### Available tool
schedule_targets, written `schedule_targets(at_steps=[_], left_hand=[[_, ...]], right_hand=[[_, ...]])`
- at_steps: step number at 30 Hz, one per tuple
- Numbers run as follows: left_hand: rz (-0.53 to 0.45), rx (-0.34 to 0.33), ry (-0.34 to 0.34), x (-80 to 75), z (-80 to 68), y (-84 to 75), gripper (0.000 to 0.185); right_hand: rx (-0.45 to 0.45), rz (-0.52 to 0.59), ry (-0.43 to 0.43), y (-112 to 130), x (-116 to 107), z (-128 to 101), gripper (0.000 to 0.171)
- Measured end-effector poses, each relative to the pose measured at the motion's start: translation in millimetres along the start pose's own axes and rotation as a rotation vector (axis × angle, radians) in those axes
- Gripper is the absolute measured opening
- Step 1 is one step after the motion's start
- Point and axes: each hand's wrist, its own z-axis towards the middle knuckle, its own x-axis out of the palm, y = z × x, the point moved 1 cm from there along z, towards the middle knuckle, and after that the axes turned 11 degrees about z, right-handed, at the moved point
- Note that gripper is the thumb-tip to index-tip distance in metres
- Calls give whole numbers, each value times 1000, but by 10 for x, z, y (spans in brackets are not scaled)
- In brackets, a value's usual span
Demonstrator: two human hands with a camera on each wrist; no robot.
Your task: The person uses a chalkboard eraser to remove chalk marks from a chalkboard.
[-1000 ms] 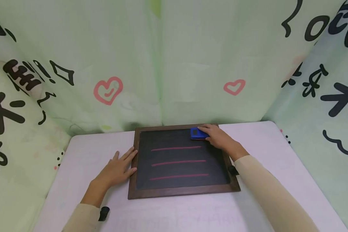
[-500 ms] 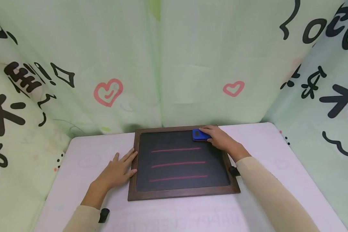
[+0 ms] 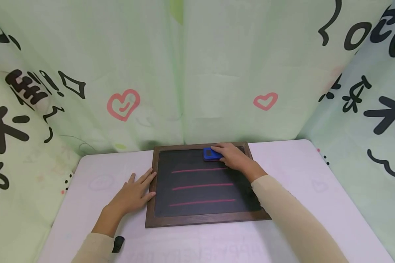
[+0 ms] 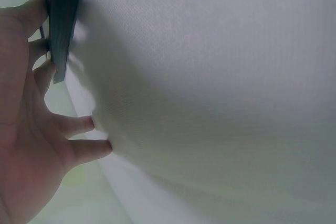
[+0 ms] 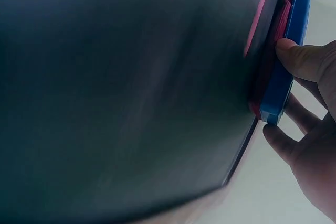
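Eraser (image 3: 212,154) is being gripped by the right hand (image 3: 232,157), whose fingers (image 5: 300,60) are curled round its blue back, and is being pressed against the board (image 3: 204,182) near the far edge, just above the top red line (image 3: 199,170). The board is being steadied on the counter (image 3: 95,175) by the left hand (image 3: 133,193), whose fingers (image 4: 79,125) are lying straight and spread, their tips touching the wooden frame (image 3: 149,204). A slip is being risked: were the left hand's pressure to be eased, the board could be shifted by the eraser's drag; were the felt to be tilted, chalk could be smeared rather than lifted. Counted: one eraser, one board, three red lines, two hands.
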Motion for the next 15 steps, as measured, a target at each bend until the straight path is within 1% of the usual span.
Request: schedule_targets(at_steps=[5,12,15], left_hand=[[-2,3,6,-16,3,-14,69],[20,9,-3,-34,-6,-12,68],[2,10,-1,-33,-9,-17,68]], right_hand=[[7,-21,31,180,80,186,59],[17,-19,78,519,206,481,61],[22,-22,100,654,243,588,62]])
